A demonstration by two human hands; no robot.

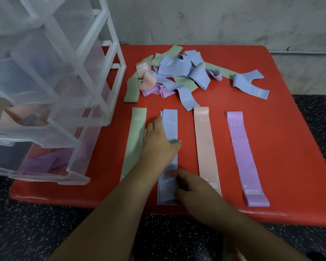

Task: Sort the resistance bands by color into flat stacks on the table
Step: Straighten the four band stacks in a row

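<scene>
Our left hand lies palm down with its fingers straight and a little spread. It presses the blue 20 LB stack flat about halfway along. The fingertips reach over the stack's left edge toward the green 30 LB band, and the thumb crosses to the right edge. This hand grasps nothing.

Our right hand sits at the near end of the same blue stack. One digit lies across the top of the fabric and the others curl in against the stack's right edge. We cannot tell whether they pinch the band or only rest on it.

The blue stack shows two layers, the upper one shifted slightly right of the lower.

The green band lies flat just to the stack's left. To its right are the pink 15 LB band and then the purple 10 LB band, all roughly parallel with gaps between them.

Beyond them, toward the wall, a tangled pile of unsorted bands mixes blue, green, pink and purple. All of it lies on the red table.

A clear plastic drawer unit stands at the table's left edge. More purple bands show through its bottom drawer.
</scene>
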